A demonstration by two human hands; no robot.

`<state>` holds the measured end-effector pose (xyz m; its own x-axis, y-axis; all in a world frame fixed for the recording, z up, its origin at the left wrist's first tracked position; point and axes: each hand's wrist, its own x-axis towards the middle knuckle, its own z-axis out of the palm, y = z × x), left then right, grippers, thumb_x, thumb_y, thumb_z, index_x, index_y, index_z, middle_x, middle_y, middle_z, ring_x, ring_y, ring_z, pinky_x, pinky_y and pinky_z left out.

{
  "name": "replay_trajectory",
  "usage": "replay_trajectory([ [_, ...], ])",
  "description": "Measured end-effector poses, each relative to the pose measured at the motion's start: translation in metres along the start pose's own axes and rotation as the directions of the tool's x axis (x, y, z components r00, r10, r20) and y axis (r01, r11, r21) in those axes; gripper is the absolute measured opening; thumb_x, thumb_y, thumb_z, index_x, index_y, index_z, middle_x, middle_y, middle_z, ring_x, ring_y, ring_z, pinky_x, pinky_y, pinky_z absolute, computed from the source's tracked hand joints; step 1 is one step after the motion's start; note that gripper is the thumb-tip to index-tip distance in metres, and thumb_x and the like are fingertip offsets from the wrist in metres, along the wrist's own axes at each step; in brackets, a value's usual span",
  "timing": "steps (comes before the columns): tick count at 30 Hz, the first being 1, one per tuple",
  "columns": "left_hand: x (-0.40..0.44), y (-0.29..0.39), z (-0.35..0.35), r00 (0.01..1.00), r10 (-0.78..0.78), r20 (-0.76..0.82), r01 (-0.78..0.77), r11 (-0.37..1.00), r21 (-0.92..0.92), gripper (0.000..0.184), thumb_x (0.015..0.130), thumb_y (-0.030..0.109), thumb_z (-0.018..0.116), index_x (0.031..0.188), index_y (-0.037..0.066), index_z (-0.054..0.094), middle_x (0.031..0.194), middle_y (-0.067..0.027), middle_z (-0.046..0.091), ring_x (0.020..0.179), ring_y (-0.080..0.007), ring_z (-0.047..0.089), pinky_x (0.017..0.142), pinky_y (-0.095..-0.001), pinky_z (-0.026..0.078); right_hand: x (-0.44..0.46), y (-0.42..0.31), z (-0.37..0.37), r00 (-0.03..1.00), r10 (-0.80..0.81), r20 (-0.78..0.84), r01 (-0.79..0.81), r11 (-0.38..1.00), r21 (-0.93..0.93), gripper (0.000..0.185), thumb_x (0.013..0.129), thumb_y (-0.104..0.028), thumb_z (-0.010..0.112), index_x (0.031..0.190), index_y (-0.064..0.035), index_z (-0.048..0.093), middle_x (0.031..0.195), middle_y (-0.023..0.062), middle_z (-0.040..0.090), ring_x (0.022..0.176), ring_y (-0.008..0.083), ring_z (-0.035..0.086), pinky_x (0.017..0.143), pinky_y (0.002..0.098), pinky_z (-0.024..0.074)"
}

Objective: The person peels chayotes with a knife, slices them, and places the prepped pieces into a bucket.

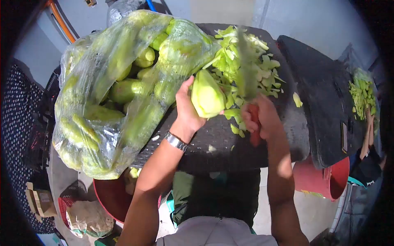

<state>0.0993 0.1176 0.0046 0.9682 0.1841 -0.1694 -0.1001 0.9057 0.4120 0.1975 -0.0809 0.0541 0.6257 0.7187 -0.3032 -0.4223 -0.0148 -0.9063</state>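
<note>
My left hand (188, 104), with a metal watch at the wrist, is closed around a pale green, pear-shaped fruit (207, 96) whose skin looks peeled. To its right, my right hand (262, 117) grips a knife (255, 123) by its reddish-brown handle. The blade points away from me and is smeared by motion; it stands apart from the fruit. Beyond both hands, a pile of green peelings (266, 67) covers part of the dark board (184, 158). On the left, a clear plastic bag (88, 123) bulges with several green fruits (125, 91).
Below the board's left side stands a red tub (104, 197) with pale pieces inside. Another red tub (314, 180) is under the right side. A black folding chair or panel (320, 86) borders the board. At far right, another person's arm (366, 135) reaches toward green scraps (361, 98).
</note>
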Motion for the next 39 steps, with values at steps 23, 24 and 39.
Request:
replay_trajectory([
  [23, -0.072, -0.037, 0.014, 0.995, 0.086, -0.046, -0.091, 0.987, -0.135, 0.050, 0.103, 0.047, 0.053, 0.132, 0.007, 0.063, 0.115, -0.0228, 0.069, 0.099, -0.0465, 0.069, 0.089, -0.0636, 0.057, -0.100, 0.090, 0.004, 0.881, -0.399, 0.255, 0.472, 0.787, -0.398, 0.065, 0.106, -0.059, 0.051, 0.138, -0.0029, 0.055, 0.057, -0.0021, 0.052, 0.052, 0.0068, 0.049, 0.052, 0.0282, 0.0397],
  [24, -0.070, -0.039, 0.009, 0.992, 0.125, -0.022, -0.127, 0.982, -0.143, 0.049, 0.103, 0.045, 0.054, 0.132, 0.006, 0.063, 0.114, -0.0232, 0.069, 0.097, -0.0475, 0.069, 0.088, -0.0638, 0.057, -0.106, 0.096, 0.008, 0.871, -0.416, 0.262, 0.489, 0.790, -0.370, 0.067, 0.106, -0.059, 0.051, 0.142, -0.0024, 0.053, 0.058, -0.0016, 0.053, 0.054, 0.0072, 0.050, 0.054, 0.0287, 0.0406],
  [39, -0.069, -0.070, 0.033, 0.966, 0.148, -0.214, -0.165, 0.984, -0.063, 0.030, 0.104, 0.034, 0.057, 0.108, 0.006, 0.066, 0.092, -0.0105, 0.073, 0.080, -0.0291, 0.072, 0.077, -0.0461, 0.061, -0.117, 0.120, 0.018, 0.840, -0.499, 0.214, 0.542, 0.757, -0.365, 0.082, 0.111, -0.056, 0.038, 0.162, 0.0056, 0.020, 0.062, 0.0089, 0.066, 0.050, 0.0152, 0.060, 0.053, 0.0307, 0.0458],
])
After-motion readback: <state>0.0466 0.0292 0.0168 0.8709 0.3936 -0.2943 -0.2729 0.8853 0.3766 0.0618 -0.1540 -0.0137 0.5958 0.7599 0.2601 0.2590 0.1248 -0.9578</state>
